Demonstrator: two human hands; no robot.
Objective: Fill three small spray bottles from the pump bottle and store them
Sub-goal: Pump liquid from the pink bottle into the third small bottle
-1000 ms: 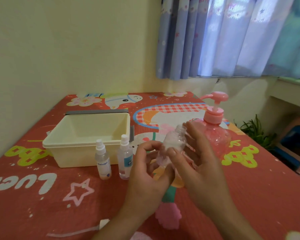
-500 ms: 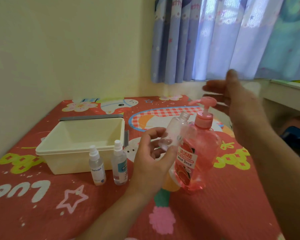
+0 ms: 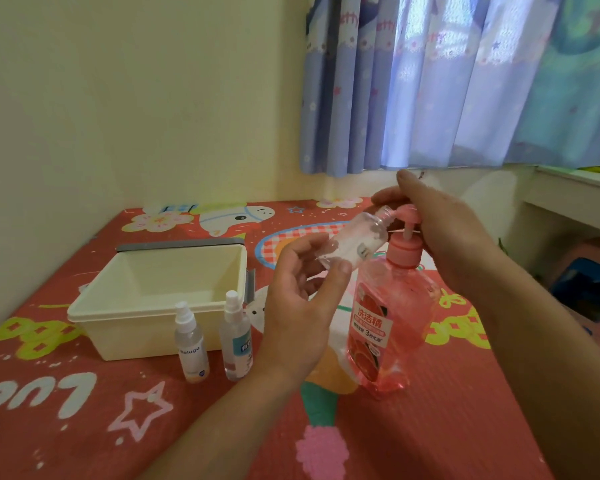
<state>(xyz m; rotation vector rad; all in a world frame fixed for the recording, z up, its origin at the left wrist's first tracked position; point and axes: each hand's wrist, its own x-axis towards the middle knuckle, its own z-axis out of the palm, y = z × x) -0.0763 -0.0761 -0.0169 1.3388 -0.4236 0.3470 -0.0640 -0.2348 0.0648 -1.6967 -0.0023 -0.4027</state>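
Observation:
My left hand grips a small clear bottle without a cap, tilted so its open neck sits right at the spout of the pink pump bottle. My right hand rests flat on top of the pump head, fingers fairly straight. The pump bottle stands upright on the red patterned table, full of pink liquid. Two capped small spray bottles stand side by side in front of a cream plastic bin.
The cream bin sits at the left middle of the table, with nothing visible inside. A wall runs behind and to the left. Blue curtains hang at the back right. Past the table's right edge are a white ledge and a blue and pink stool.
My right hand let go of the small bottle, rose over the pump bottle and came down onto the pump head. My left hand raised the open bottle's neck to the spout.

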